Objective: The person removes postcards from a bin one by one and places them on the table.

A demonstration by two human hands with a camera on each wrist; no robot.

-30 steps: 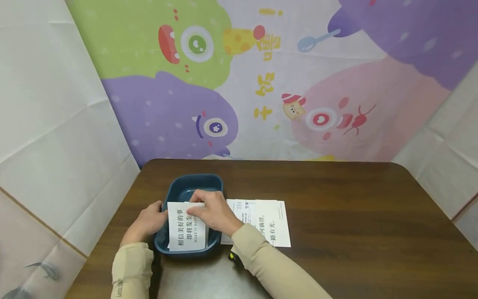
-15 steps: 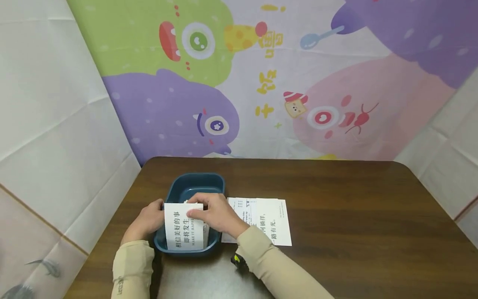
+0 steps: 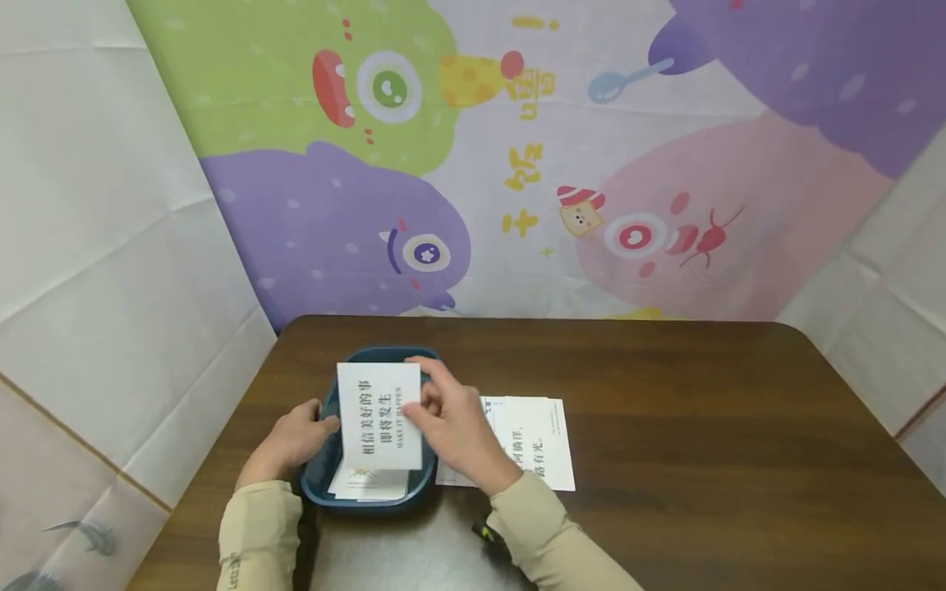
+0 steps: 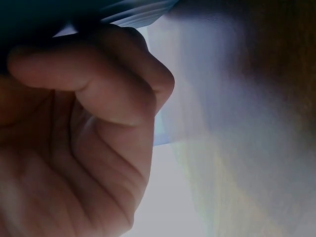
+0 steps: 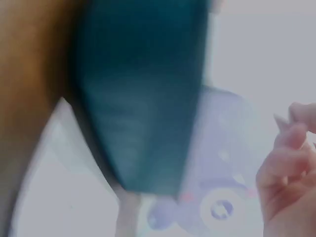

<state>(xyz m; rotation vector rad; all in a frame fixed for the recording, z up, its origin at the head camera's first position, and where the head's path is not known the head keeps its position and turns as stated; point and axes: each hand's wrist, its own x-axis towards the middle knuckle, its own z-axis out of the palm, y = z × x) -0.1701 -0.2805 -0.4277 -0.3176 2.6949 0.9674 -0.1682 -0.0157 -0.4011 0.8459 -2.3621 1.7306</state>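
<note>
My right hand (image 3: pixel 467 431) pinches a white card (image 3: pixel 378 410) printed with dark characters and "MAKE IT HAPPEN", and holds it raised over a dark blue plastic bin (image 3: pixel 314 486). More white cards (image 3: pixel 373 484) lie inside the bin, under the raised one. At the bin's left side, my left hand (image 3: pixel 291 439) grips the rim; in the left wrist view its fingers (image 4: pixel 113 84) curl beside the bin's ridged edge. The right wrist view is blurred, with the bin's wall (image 5: pixel 148 98) large and the right hand (image 5: pixel 291 182) at the edge.
Printed white cards or sheets (image 3: pixel 543 443) overlap on the brown table (image 3: pixel 702 410) right of the bin, partly behind the right hand. A small black object with a yellow-green mark (image 3: pixel 484 532) shows by the right cuff. A cartoon cloth (image 3: pixel 517 271) hangs behind the table.
My right hand has lifted the "MAKE IT HAPPEN" card up out of the bin and slightly right, uncovering other cards below. The left hand has stayed on the rim.
</note>
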